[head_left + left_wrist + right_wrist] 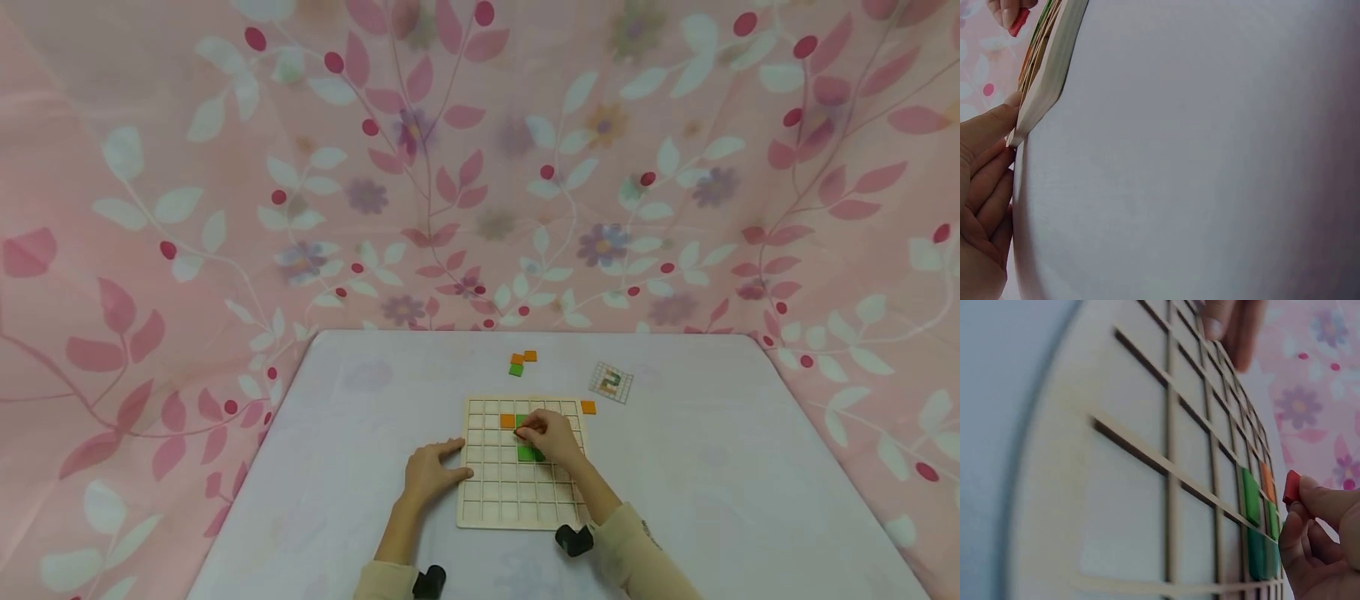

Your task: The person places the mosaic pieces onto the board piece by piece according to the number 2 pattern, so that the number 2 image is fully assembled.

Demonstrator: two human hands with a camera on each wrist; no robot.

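Observation:
A square wooden grid board (480, 492) lies on the table. My right hand (551, 437) is over its upper middle, pinching a small red tile (1292, 487) between thumb and fingers. Under and around that hand, the grid holds an orange tile (507, 421), a green tile (526, 454) and a darker green tile (1259, 553); the hand partly covers this group in the head view. My left hand (431, 475) rests against the board's left edge, thumb and forefinger spread apart, with the thumb tip touching the rim in the left wrist view.
Beyond the board lie two orange tiles (530, 356) and a green tile (516, 370). Another orange tile (588, 407) sits by the board's upper right corner. Farther right is a small gridded card (611, 382) with a coloured pattern. A floral cloth (495, 225) hangs behind the white table.

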